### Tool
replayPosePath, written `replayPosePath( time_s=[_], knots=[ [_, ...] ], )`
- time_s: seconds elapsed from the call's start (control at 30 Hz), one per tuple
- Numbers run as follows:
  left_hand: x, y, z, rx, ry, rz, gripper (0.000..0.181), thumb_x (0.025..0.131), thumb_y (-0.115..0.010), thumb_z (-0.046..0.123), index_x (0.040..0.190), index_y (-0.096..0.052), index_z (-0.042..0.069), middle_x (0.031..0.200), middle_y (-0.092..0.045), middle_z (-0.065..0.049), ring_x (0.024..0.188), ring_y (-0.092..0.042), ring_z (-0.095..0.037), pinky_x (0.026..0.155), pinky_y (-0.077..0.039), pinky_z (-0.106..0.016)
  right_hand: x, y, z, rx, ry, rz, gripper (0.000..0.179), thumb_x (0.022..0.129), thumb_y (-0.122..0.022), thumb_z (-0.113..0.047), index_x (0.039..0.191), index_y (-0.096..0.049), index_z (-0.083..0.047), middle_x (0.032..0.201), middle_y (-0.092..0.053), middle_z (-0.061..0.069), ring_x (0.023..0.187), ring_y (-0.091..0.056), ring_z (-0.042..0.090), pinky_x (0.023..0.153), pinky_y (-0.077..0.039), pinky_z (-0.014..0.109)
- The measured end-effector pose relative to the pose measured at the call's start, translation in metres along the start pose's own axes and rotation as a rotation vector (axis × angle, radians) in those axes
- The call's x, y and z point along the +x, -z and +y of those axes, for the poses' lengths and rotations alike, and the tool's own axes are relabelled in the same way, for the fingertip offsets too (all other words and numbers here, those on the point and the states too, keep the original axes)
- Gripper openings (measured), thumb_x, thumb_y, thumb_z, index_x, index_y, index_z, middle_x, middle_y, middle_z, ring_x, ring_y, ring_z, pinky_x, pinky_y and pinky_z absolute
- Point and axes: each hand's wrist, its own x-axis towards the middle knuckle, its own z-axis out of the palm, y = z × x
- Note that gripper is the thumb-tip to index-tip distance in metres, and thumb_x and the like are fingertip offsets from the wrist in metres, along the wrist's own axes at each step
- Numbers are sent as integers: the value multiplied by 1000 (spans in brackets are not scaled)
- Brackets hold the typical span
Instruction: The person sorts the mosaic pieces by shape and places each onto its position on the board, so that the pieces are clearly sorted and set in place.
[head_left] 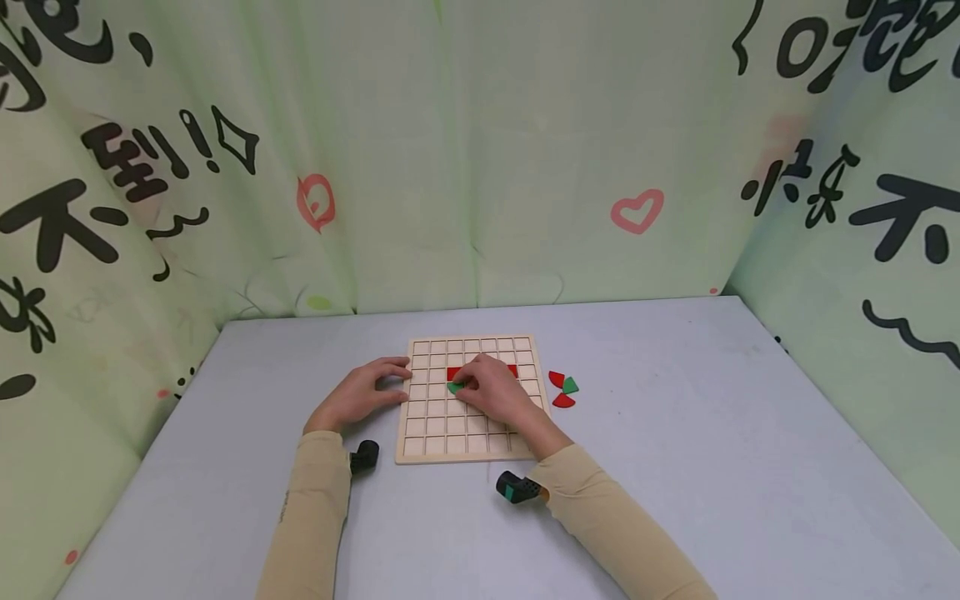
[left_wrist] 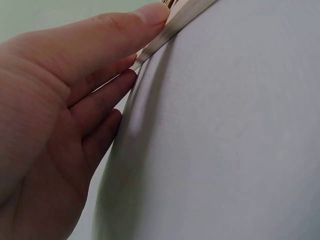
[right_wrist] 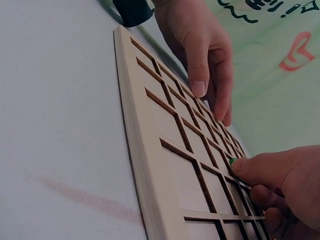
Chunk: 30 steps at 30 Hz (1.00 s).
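A square wooden grid board (head_left: 435,447) lies on the table. My left hand (head_left: 365,390) rests its thumb and fingertips against the board's left edge, the fingers relaxed and apart; the left wrist view shows the thumb (left_wrist: 115,37) touching the rim. Over the middle of the grid, my right hand (head_left: 491,390) pinches a small green piece (head_left: 454,388) between thumb and fingers. In the right wrist view only a sliver of that green piece (right_wrist: 232,161) shows. Red pieces (head_left: 453,373) sit in the row just above, partly hidden behind the right hand.
Beside the board's right edge lie two red fan-shaped pieces (head_left: 563,402) and a green one (head_left: 570,385). The board stands on a white table (head_left: 675,433). Pale green printed curtains (head_left: 540,167) hang behind and at both sides. Each wrist wears a black camera (head_left: 365,456).
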Motion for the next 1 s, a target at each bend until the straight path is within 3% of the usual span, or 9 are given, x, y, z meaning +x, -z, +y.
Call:
replayPosePath(
  time_s=[0.67,1.0],
  knots=[
    [0,-1,0,-4,-7,2,39,89,-73,21,124,-66,8,149,-46,-6,142,-33,-30,116,-27,-49,1,-1,1,15,-13,-6,11,89,-72,-12,98,-73,-6,88,-59,0,81,-54,14,70,-49,23],
    [-1,-1,1,-9,-2,7,38,89,-73,22,124,-66,9,149,-46,-5,142,-33,-30,116,-28,-49,2,-4,4,8,19,6,10,89,-72,-11,97,-73,-6,86,-58,0,78,-53,13,68,-48,23]
  ],
)
